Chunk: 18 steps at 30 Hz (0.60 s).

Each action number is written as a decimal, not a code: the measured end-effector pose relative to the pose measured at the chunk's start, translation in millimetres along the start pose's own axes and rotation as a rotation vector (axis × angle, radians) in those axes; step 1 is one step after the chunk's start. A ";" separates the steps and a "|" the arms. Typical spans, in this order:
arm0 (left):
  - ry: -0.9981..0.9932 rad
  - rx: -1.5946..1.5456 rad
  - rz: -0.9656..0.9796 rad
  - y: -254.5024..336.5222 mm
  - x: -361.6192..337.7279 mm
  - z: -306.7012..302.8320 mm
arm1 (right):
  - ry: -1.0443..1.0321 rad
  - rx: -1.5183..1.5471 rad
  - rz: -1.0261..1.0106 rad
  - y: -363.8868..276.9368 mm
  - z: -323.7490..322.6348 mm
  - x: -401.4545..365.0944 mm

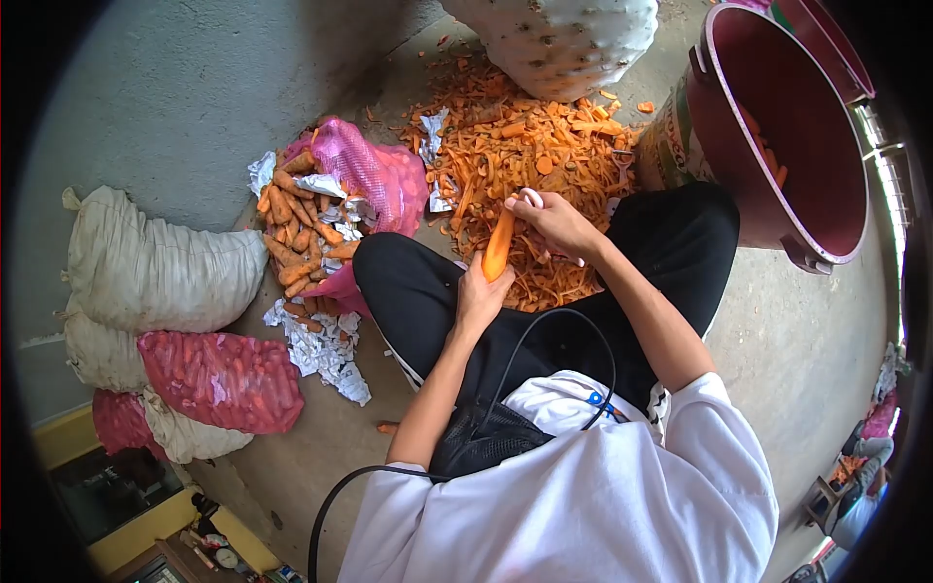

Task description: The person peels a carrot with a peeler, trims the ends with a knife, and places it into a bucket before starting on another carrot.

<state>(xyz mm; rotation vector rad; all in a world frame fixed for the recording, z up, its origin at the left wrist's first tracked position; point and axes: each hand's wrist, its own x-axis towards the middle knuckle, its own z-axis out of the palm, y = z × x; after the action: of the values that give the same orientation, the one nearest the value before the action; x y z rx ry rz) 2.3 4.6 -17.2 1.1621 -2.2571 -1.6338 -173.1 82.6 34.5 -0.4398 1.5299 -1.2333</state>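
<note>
My left hand [480, 296] grips the lower end of a peeled orange carrot [499, 243], holding it upright over my lap. My right hand [554, 222] holds a white-handled peeler [530, 197] against the carrot's upper end. Just beyond both hands, a heap of orange carrot peelings [515, 155] covers the concrete floor. To my left, an open pink mesh sack [374, 175] spills unpeeled carrots [296, 238] among torn paper.
A maroon plastic bucket [826, 194] with a few carrots inside stands at the right. A white woven sack [559, 44] sits behind the peelings. Stacked white and pink sacks [165, 321] lie at the far left. A black cable [544, 340] crosses my lap.
</note>
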 end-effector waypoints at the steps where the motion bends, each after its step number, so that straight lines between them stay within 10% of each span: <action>1: 0.014 0.030 0.011 -3.9 0.3 1.5 | 0.005 -0.073 0.005 -10.9 1.7 -8.3; 18: -0.165 -0.277 -0.021 -12.2 3.9 1.0 | 0.026 -0.214 -0.044 20.6 5.6 14.4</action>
<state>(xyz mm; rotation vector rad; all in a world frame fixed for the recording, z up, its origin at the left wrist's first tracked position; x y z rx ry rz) 5.2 1.3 -29.3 1.0200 -2.0237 -2.0398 -166.9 76.7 10.2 -0.6015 1.6905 -1.1164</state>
